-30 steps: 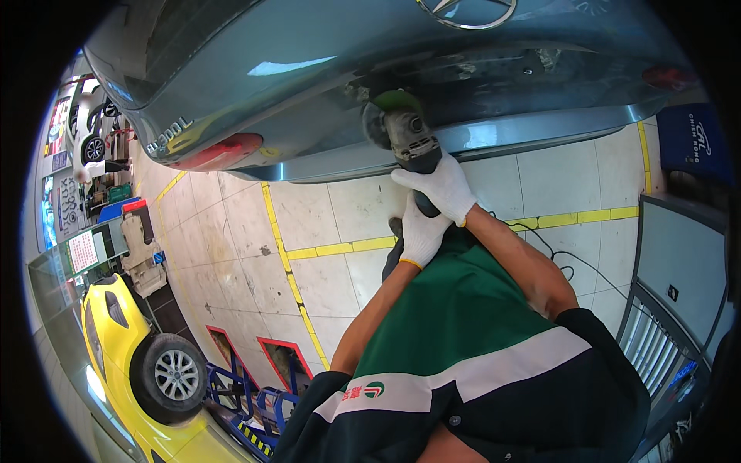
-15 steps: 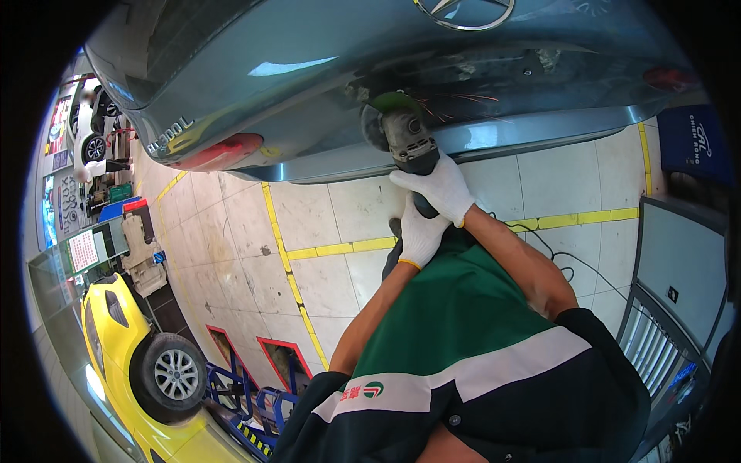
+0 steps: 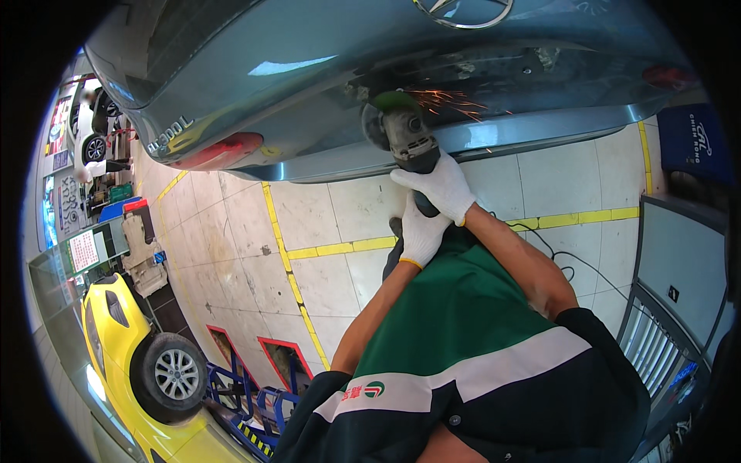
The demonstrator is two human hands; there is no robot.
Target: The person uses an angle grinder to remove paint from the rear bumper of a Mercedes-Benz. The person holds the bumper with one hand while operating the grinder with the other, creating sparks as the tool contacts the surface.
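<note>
Both of my hands wear white knit gloves and are closed on an angle grinder (image 3: pixel 407 137). My right hand (image 3: pixel 441 189) wraps the dark body behind its head. Lower and nearer to me, my left hand (image 3: pixel 424 235) grips the rear end, partly covered by the right. At the far end, the disc with a greenish guard sits against the dark recessed panel on the rear of a blue-grey car (image 3: pixel 309 100). Orange sparks (image 3: pixel 451 103) fly rightward from the disc. Whether the disc bites at its edge or its face is hidden by the guard.
A dark cable (image 3: pixel 575 258) trails over the tiled floor on my right. Grey cabinet (image 3: pixel 679 262) and dark blue box (image 3: pixel 691 143) stand at the right. A yellow car part with a wheel (image 3: pixel 171 374) and a blue metal frame (image 3: pixel 231 386) lie at lower left.
The spray of sparks has grown denser and brighter on the right of the disc. My hands and the angle grinder have barely moved.
</note>
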